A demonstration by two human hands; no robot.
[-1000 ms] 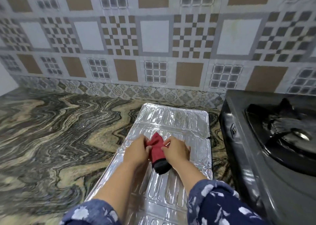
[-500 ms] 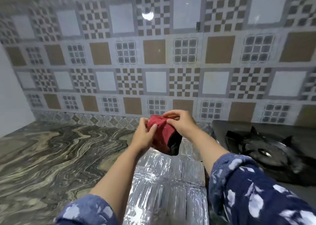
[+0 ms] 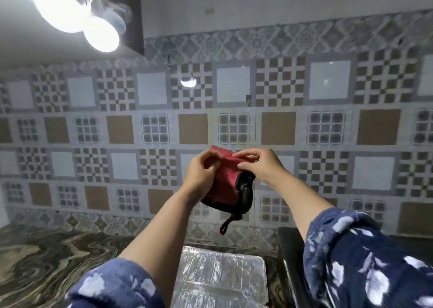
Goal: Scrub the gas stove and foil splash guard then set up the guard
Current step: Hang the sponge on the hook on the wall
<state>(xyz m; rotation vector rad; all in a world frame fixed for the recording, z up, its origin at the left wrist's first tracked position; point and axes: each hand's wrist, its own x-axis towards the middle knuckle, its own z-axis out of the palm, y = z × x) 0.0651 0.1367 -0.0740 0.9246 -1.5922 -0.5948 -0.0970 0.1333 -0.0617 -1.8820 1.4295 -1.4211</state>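
1. Both hands are raised in front of the tiled wall [image 3: 328, 129]: the left hand [image 3: 201, 175] curls its fingers around the side of a red cloth [image 3: 226, 186], and the right hand [image 3: 256, 165] pinches its top edge.
2. To do this well, I judge the cloth should be opened or refolded to a clean face before more scrubbing, with its dangling loop kept tucked.
3. Below, the foil splash guard [image 3: 222, 277] lies flat on the marbled bench [image 3: 46, 261], well under the cloth.
4. At right, the gas stove [image 3: 287, 242] edge shows just beside the guard, mostly hidden by the right sleeve [image 3: 365, 258].
5. A bright lamp [image 3: 77, 17] glares overhead.
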